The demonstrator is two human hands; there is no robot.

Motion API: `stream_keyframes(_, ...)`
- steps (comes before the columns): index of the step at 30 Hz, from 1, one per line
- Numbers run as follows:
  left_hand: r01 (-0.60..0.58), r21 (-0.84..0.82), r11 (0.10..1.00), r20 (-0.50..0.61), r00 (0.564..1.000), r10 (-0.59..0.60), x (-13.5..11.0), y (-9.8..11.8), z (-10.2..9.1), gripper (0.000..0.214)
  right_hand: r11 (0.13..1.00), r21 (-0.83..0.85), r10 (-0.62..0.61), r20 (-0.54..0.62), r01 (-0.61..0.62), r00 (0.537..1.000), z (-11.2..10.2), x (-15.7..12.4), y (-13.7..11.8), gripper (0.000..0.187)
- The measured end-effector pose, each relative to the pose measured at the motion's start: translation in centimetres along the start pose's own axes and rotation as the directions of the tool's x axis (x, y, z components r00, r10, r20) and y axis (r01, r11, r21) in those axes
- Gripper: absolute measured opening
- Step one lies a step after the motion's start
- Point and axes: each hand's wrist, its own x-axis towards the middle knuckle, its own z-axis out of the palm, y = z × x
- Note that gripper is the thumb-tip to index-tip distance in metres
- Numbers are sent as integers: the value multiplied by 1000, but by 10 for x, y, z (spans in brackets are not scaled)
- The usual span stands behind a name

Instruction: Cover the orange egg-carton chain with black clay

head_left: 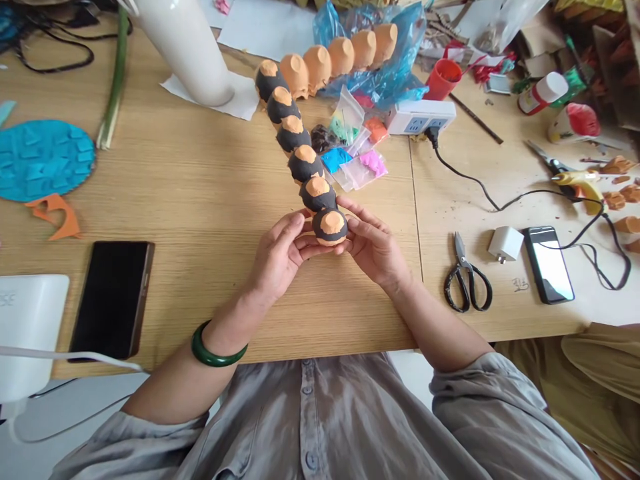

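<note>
A bent string of orange, rounded lumps [317,187] runs away from me over the wooden table. Black bands wrap the lumps in its near arm, leaving orange tops, while the far arm of orange lumps [341,57] is plain. My left hand [280,250] holds the nearest lump from the left, thumb on top and fingers curled beneath. From the right side, my right hand [375,243] grips the same end, with its index finger stretched along the neighbouring lump. The fingertips under the lump are partly hidden.
Small bags of coloured clay [357,160] and a power strip [421,118] lie beyond my hands. To the right are scissors [467,277], a white charger [505,243], a phone [550,265] and a glue gun [580,183]. A dark phone [113,300] and blue oval [47,160] lie left.
</note>
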Motion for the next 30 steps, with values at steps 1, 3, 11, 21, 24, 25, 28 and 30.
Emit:
stream_keyframes(1, -1, -9, 1000, 24, 1000, 1, -1, 2, 1, 41, 999, 29, 21, -11, -21, 1000, 0, 1, -1, 34)
stream_keyframes(3, 22, -35, 999, 79, 997, -19, -3, 5, 1, 43, 994, 88, 63, -28, -60, 998, 1, 2, -4, 26)
stream_keyframes(11, 122, -84, 989, 146, 983, -109, -4, 5, -5, 40, 947, 281, 168, -12, -158, 986, 8, 1, -5, 30)
stream_keyframes(21, 180, -76, 981, 50, 983, -176, -4, 0, -3, 51, 983, 100, 149, 68, -155, 987, 10, 0, 3, 19)
stream_keyframes(24, 200, -57, 978, 33, 979, -199, -5, -2, -2, 47, 993, 36, 105, 89, -109, 991, 7, 0, 6, 29)
stream_keyframes(25, 187, -48, 981, 35, 982, -186, -5, -2, -2, 46, 996, 32, 83, 96, -86, 992, 6, 0, 6, 32)
stream_keyframes(28, 115, -40, 993, 45, 993, -113, -6, -3, -1, 43, 999, 29, 41, 132, -45, 990, 5, -3, 8, 41)
stream_keyframes(30, 93, -41, 995, 44, 995, -91, -6, -3, 0, 43, 999, 16, 37, 159, -40, 987, 5, -4, 9, 43)
